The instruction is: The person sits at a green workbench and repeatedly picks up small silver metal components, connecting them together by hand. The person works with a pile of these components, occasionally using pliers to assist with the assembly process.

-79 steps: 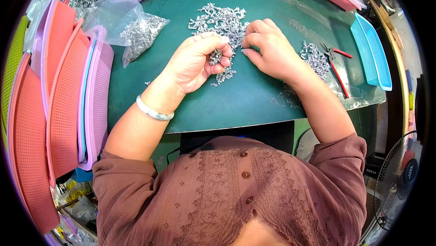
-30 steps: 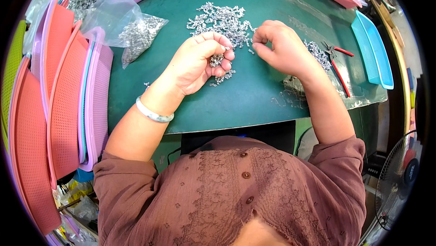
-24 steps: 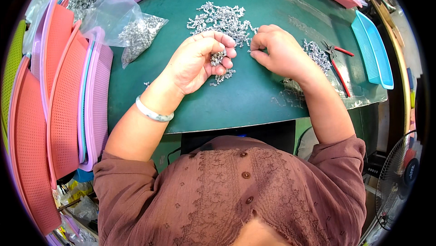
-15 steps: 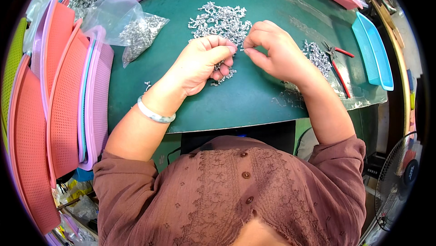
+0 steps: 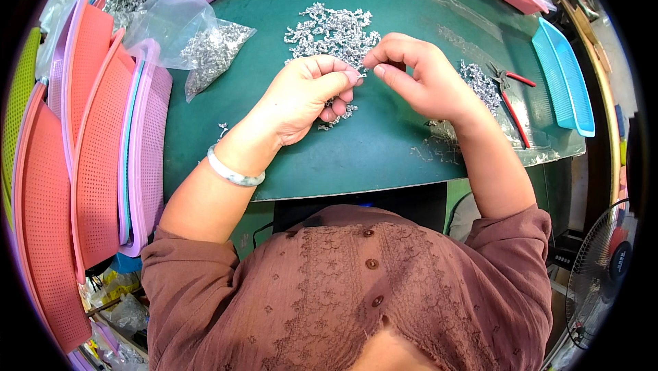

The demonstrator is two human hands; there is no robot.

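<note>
My left hand point(image 5: 308, 93), with a pale bangle point(image 5: 232, 169) on its wrist, is closed with thumb and forefinger pinching a small silvery metal piece point(image 5: 362, 76). Its other fingers curl over more such pieces point(image 5: 336, 121), partly hidden beneath them. Close to those left fingertips, my right hand point(image 5: 418, 73) has its thumb and fingers drawn together; whatever they hold is too small or hidden to name. Just beyond both hands a loose heap of small silvery metal pieces point(image 5: 332, 32) lies on the green tabletop point(image 5: 329, 165).
Right of my right hand lie a second small heap point(image 5: 480, 87), red-handled pliers point(image 5: 510, 104) and a turquoise basket point(image 5: 563, 76). A clear bag of metal pieces point(image 5: 214, 56) sits at the left. Stacked pink baskets point(image 5: 103, 158) line the left edge; a fan point(image 5: 600, 268) stands lower right.
My right hand has shifted slightly, its thumb rising and its fingertips coming closer to the left ones. The small metal piece now shows past my left fingertips. The left arm has hardly moved.
</note>
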